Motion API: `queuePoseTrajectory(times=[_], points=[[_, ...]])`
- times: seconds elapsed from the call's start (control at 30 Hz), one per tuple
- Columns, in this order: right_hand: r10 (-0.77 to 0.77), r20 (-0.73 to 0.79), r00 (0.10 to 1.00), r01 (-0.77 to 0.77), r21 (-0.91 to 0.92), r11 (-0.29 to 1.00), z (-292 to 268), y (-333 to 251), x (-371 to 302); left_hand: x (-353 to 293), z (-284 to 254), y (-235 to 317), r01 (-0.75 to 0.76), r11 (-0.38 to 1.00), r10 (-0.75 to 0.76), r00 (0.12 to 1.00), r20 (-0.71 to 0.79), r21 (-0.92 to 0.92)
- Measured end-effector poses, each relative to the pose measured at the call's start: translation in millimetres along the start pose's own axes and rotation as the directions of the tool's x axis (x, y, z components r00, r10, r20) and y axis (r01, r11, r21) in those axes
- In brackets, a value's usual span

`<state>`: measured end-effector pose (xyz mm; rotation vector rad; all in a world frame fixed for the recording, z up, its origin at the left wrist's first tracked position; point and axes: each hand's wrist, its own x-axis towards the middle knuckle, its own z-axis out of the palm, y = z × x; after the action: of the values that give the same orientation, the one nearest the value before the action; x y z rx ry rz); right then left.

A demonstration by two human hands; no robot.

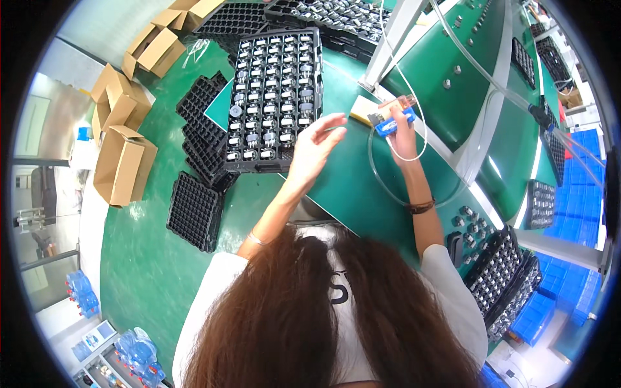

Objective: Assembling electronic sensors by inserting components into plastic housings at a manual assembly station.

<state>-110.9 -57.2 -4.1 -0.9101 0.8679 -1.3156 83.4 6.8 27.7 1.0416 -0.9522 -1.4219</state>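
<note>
My right hand (pixel 403 137) is closed around a small blue block-shaped device (pixel 394 123), at the right of the green work table (pixel 346 174). Touching or just behind that device is an orange-brown fixture (pixel 396 105), and a yellow-and-white block (pixel 364 111) lies to its left. A thin clear tube (pixel 375 165) loops round beneath the right hand. My left hand (pixel 314 149) hovers beside the right edge of a black tray (pixel 234 123), thumb and fingers apart, nothing seen in it. Rows of small metal-and-white cylindrical parts (pixel 272 94) fill the tray's pockets.
Loose metal parts (pixel 475 226) and more filled black trays (pixel 495 265) sit at my right. Empty black trays (pixel 194 210) are stacked at left, with open cardboard boxes (pixel 123 165) beyond. A white metal post (pixel 394 42) rises behind the table, before a green conveyor belt (pixel 446 97).
</note>
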Motion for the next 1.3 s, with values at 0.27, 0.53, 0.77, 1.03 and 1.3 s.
queuePoseTrajectory(times=[0.27, 0.53, 0.77, 1.03, 1.3], points=[[-0.075, 0.161, 0.984, 0.079, -0.02, 0.997, 23.9, -5.5, -24.8, 4.1, 22.2, -4.0, 0.02, 0.999, -0.018, 0.999, 0.044, -0.048], [-0.24, 0.074, 0.968, 0.251, -0.316, 0.915, -8.7, -3.2, 7.1, -3.4, -2.0, 10.8, -0.124, 0.975, 0.138, 0.988, -0.065, 0.183], [-0.294, 0.129, 0.947, 0.263, -0.837, 0.48, -9.8, -7.7, 15.0, -21.6, -78.1, 33.7, -0.174, 0.421, 0.357, 0.934, 0.013, 0.89], [-0.212, 0.248, 0.945, 0.326, -0.731, 0.6, -16.3, -6.7, 9.5, -17.2, -86.7, 25.4, -0.24, 0.247, 0.295, 0.941, 0.163, 0.939], [-0.038, 0.133, 0.99, 0.131, -0.817, 0.561, -66.0, -41.3, -16.6, -12.6, -85.8, 28.1, -0.254, 0.219, 0.267, 0.944, 0.193, 0.942]])
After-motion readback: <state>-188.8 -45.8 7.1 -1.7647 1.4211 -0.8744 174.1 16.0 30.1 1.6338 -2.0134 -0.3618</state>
